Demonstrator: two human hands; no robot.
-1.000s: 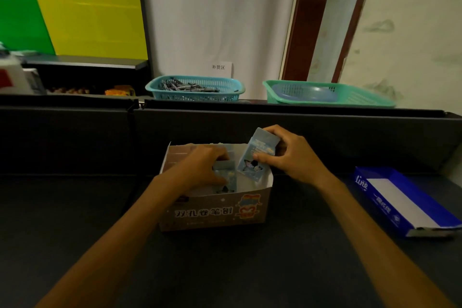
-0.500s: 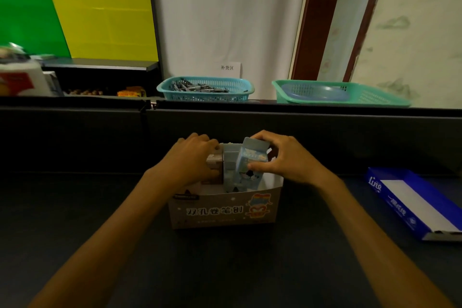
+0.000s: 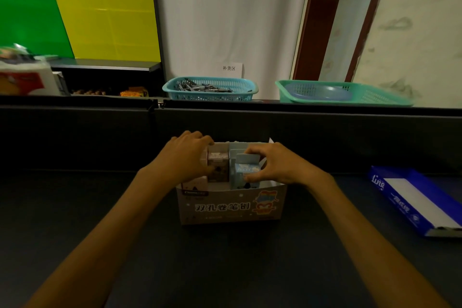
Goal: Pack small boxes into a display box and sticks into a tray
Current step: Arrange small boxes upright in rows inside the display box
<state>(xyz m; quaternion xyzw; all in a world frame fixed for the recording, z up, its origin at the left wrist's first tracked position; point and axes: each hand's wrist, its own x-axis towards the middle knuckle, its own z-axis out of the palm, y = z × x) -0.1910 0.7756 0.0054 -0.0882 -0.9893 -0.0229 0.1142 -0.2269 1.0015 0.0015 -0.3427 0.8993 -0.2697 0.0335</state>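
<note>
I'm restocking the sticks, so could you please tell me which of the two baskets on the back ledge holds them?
The smaller blue basket, left of the wider green basket, which holds only a bluish dish.

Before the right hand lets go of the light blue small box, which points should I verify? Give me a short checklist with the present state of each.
1. Right hand pinches the light blue small box: ok.
2. Blue box stands upright inside the printed cardboard display box: ok.
3. Blue box pushed fully down: cannot tell, its bottom is hidden.
4. Left hand steadies the pink small box: ok.
5. Blue paper tray waits apart at the right: ok.
</note>
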